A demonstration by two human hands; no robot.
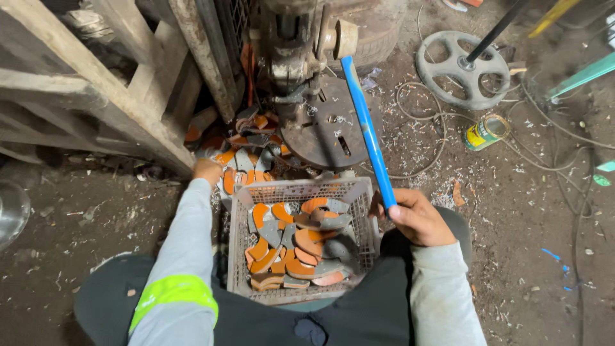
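Grey plastic mesh basket [238, 256] sits between the person's knees, about half full of curved orange and grey metal pieces [296, 247]. Right hand [416, 218] is closed around the blue lever handle [367, 131] of the rusty press machine [307, 77]. Left hand [207, 170] reaches into the loose pile of same pieces [240, 154] on the dirty floor [512, 224]; whether its grip is shut, I cannot tell. Many pieces remain there.

Glossy blue plastic-coated lever [368, 131], grey plastic mesh basket [238, 256], matt grey-and-orange curved metal pieces [295, 247], rough weathered wooden frame [96, 83]
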